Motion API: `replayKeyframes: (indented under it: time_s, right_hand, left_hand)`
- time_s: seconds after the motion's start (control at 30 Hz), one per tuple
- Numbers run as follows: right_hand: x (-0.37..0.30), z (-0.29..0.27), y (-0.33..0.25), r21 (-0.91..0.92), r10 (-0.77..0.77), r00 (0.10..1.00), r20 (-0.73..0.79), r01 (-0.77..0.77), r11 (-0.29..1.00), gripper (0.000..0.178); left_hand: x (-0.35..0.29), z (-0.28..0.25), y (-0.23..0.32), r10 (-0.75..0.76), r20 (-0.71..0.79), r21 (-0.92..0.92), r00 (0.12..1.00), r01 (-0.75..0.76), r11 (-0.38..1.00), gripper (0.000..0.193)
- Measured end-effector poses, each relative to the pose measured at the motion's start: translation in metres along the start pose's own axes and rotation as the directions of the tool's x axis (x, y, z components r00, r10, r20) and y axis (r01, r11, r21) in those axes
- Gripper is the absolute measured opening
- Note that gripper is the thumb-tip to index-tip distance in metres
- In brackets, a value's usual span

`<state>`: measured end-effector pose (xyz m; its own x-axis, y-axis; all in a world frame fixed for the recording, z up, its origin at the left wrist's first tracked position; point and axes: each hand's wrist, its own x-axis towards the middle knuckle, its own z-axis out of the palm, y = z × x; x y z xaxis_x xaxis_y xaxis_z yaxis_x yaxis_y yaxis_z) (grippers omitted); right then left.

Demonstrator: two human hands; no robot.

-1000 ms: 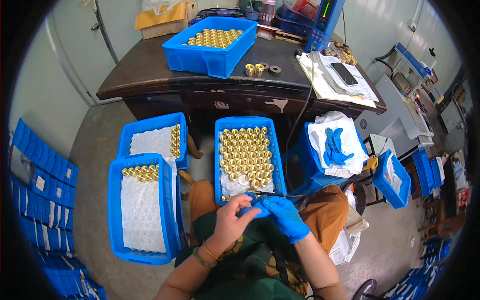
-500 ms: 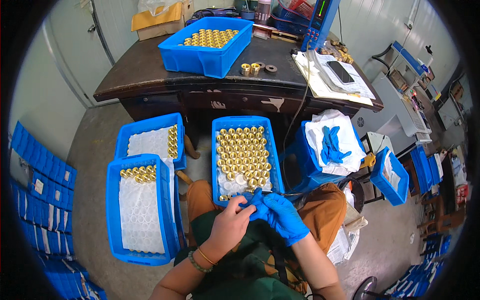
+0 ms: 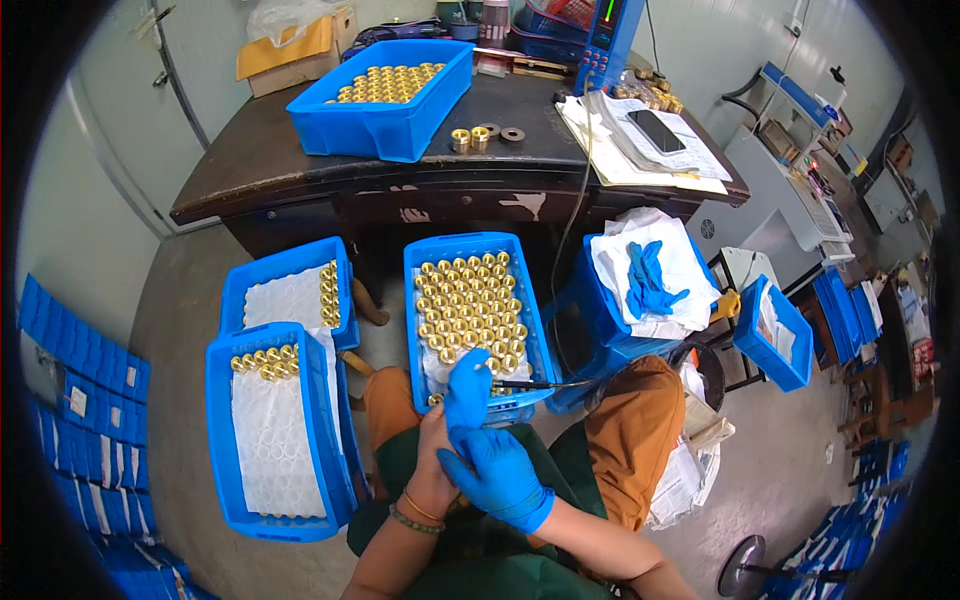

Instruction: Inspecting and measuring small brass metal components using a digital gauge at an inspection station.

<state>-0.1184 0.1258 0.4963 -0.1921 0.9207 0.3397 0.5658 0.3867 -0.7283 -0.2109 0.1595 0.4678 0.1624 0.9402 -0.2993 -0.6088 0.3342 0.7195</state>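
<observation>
A blue glove (image 3: 468, 388) is drawn partway over my left hand (image 3: 455, 400), whose fingers point forward inside it. Bare skin shows below, with a bead bracelet and a bangle at the wrist. My right hand (image 3: 500, 478), also in a blue glove, is closed at the lower edge of the left glove; its fingertips are partly hidden. Just beyond both hands stands a blue tray (image 3: 412, 300) with rows of brass ring-shaped fittings (image 3: 470, 310). A thin dark rod (image 3: 525, 385) crosses the tray's near end, beside the left glove.
Two blue trays (image 3: 345, 470) with white liners and brass fittings stand at the left. Another blue tray (image 3: 360, 130), loose rings (image 3: 512, 134) and a phone (image 3: 657, 131) rest on the dark desk (image 3: 400, 180). Spare blue gloves (image 3: 652, 285) lie on white cloth at right.
The glove has gone from being held between both hands to covering my left fingers. My right hand has moved down and left toward the left wrist. The view has shifted slightly.
</observation>
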Motion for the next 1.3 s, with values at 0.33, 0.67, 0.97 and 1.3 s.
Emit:
replayKeyframes:
  time_s: [0.33,0.67,0.97,1.3]
  right_hand:
    - [0.006,-0.008,-0.001,0.186,0.056,0.995,-0.078,-0.041,0.982,0.022]
    - [0.003,-0.021,0.019,0.218,-0.023,1.000,0.011,0.020,0.976,0.008]
    - [-0.010,-0.005,0.034,0.302,0.033,0.997,0.065,-0.051,0.952,0.011]
    - [-0.003,0.002,0.023,0.255,0.031,0.999,-0.013,-0.026,0.967,0.011]
  left_hand:
    - [0.005,-0.001,0.026,0.045,0.142,-0.093,0.989,-0.032,0.995,0.025]
    - [-0.005,0.020,0.020,0.166,0.089,0.259,0.982,-0.184,0.948,0.032]
    - [0.017,-0.006,0.002,0.051,0.165,0.175,0.985,-0.080,0.981,0.034]
    - [0.024,-0.004,0.003,-0.078,0.126,-0.266,0.989,0.109,0.958,0.031]
